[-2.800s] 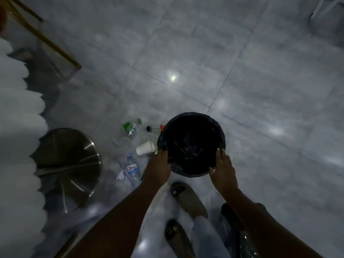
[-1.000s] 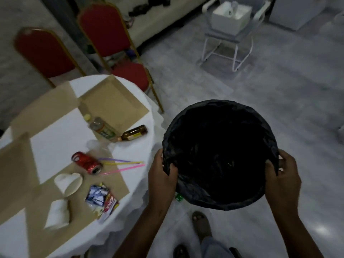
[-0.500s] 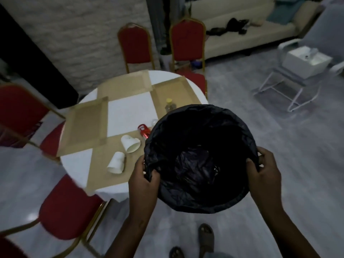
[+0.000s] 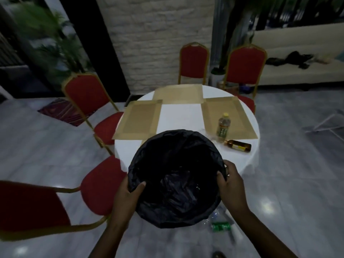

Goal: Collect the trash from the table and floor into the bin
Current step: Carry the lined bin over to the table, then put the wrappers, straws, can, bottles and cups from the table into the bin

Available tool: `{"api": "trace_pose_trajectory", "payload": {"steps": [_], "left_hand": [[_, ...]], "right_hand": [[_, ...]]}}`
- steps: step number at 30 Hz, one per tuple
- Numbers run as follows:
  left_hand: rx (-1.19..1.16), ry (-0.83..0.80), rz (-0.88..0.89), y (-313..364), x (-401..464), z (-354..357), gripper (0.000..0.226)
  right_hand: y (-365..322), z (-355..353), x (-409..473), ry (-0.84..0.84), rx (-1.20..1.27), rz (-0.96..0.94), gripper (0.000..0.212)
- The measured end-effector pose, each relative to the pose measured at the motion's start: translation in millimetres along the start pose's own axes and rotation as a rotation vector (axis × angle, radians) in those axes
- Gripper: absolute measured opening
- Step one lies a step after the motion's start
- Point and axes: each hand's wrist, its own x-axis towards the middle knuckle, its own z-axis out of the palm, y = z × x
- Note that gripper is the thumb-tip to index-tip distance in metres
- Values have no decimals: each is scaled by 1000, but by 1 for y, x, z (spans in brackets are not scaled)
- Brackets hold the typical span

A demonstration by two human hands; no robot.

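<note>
I hold a round bin (image 4: 176, 218) lined with a black bag in front of me, above the near edge of a round white table (image 4: 186, 112). My left hand (image 4: 128, 194) grips its left rim and my right hand (image 4: 230, 185) grips its right rim, thumbs inside. On the table, right of the bin, stands a clear bottle with a yellow cap (image 4: 223, 127), and a brown bottle (image 4: 238, 145) lies beside it. A green can (image 4: 221, 226) and a clear plastic bottle (image 4: 216, 215) lie on the floor under the bin's right side. The bin hides the table's near part.
Brown paper mats (image 4: 141, 120) cover parts of the table. Red chairs with gold frames stand at the left (image 4: 87, 97), near left (image 4: 100, 185) and behind the table (image 4: 193, 62). A cream sofa (image 4: 297, 58) lines the right wall. Grey tiled floor lies all around.
I lifted the bin off the floor and carried it up to the table. The view swung left, so the cups and red can now lie hidden behind the bin.
</note>
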Motion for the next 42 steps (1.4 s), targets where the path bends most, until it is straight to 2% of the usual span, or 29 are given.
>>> {"api": "trace_pose_trajectory", "payload": {"steps": [4,8,15,21,26,29,33,36,42], "left_hand": [[71,64,-24,-10,9,-33,31],[105,151,24,-13,17,-49,36],[65,223,-23,-11,35,-57,34],[39,377,-34,15,49,-45,30],[64,497,-93,21,69,-38,26],[38,548,-165,21,76,-31,43],[-7,637,-200,29,79,-13,24],[10,683,-208,33,78,-2,21],[43,722,-152,38,74,24,30]], "right_hand": [[-8,34,3,-47,-3,-47,31],[-10,61,4,-68,-17,-89,33],[-9,85,27,-170,21,-83,30],[-2,94,67,-335,120,-115,29],[52,92,107,-390,-71,-136,46],[95,89,133,-427,-199,-206,42],[143,92,157,-533,-418,-325,56],[175,107,161,-617,-543,-271,63],[197,139,168,-657,-687,-74,54]]}}
